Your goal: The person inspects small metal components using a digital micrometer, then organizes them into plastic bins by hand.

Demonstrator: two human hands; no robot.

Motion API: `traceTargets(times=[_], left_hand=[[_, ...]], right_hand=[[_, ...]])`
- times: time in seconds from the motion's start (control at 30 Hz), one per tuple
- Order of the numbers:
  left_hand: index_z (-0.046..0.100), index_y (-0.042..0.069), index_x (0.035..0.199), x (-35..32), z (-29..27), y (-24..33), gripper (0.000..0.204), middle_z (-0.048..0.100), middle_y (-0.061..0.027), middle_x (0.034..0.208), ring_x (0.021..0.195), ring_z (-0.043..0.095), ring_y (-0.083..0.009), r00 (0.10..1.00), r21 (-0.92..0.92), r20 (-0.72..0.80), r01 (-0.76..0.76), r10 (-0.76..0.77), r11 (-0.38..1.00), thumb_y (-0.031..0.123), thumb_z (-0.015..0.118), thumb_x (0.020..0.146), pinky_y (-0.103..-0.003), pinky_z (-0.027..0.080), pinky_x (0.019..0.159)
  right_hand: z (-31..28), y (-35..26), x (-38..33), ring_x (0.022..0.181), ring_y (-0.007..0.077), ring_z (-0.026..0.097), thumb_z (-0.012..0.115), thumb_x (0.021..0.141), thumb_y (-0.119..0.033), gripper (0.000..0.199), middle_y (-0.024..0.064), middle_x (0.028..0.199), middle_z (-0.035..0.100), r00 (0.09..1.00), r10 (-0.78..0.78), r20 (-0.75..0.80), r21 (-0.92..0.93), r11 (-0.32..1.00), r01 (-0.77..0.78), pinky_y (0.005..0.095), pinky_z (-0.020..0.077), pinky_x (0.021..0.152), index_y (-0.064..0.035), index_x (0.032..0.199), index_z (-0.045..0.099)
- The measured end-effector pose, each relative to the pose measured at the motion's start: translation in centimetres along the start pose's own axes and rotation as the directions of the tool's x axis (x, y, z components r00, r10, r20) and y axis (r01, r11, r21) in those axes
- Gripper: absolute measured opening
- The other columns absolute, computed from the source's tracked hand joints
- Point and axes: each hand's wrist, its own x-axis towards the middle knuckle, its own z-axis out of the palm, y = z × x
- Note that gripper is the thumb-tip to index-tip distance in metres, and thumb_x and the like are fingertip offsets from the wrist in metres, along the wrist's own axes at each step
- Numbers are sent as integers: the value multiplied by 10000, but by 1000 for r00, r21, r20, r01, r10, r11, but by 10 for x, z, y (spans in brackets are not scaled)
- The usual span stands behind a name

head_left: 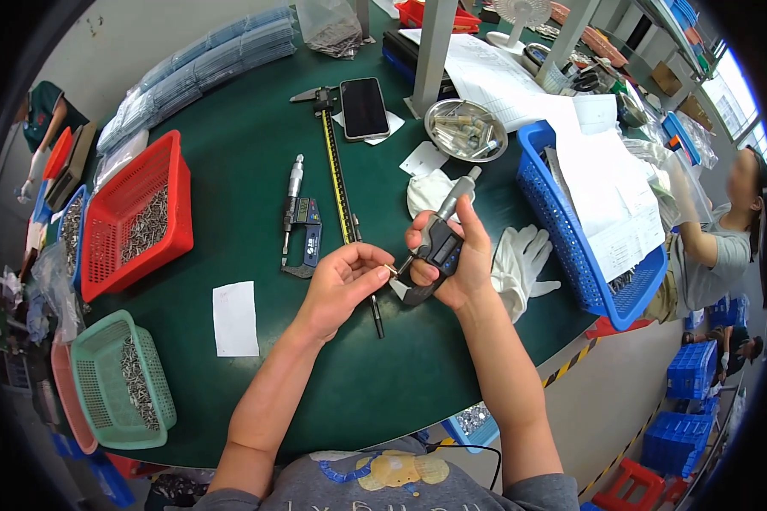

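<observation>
My right hand [467,260] is wrapped round a digital micrometer [442,247] with a dark body, its silver thimble pointing up and away. Between thumb and fingertips, my left hand [347,285] pinches a small metal pin [393,269] by the micrometer's jaws; whether the jaws touch it is too small to tell. A second digital micrometer [302,223] lies on the green table to the left of my hands. Beside it a long caliper [336,166] with a black and yellow scale runs partly beneath my left hand. White gloves [520,266] lie just right of my right wrist.
At left, a red basket [179,200] and a green basket [111,335] hold small metal pins. A blue basket [562,228] with papers stands at right. Farther back are a phone [364,108], a steel bowl [466,153] and a metal post [435,55]. A person [716,247] sits at right.
</observation>
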Motion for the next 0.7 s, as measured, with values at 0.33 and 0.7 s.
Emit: traceTargets(times=[0.33,0.7], left_hand=[[529,-7,889,2,-5,-5,142,538,-31,830,769,504,-71,999,-2,37,-9,9,1000,87,556,785,-193,411,708],[523,-4,861,2,-6,-2,122,541,-28,812,747,505,-66,999,54,28,13,-15,998,90,556,789,-194,417,690]], right_hand=[[2,0,0,362,160,410,308,810,-551,585,112,681,534,1000,9,2,2,1000,-9,237,329,340,-1,841,505],[1,0,1,376,166,408,281,819,-506,563,116,694,533,999,28,21,44,999,-29,249,344,354,10,852,505]])
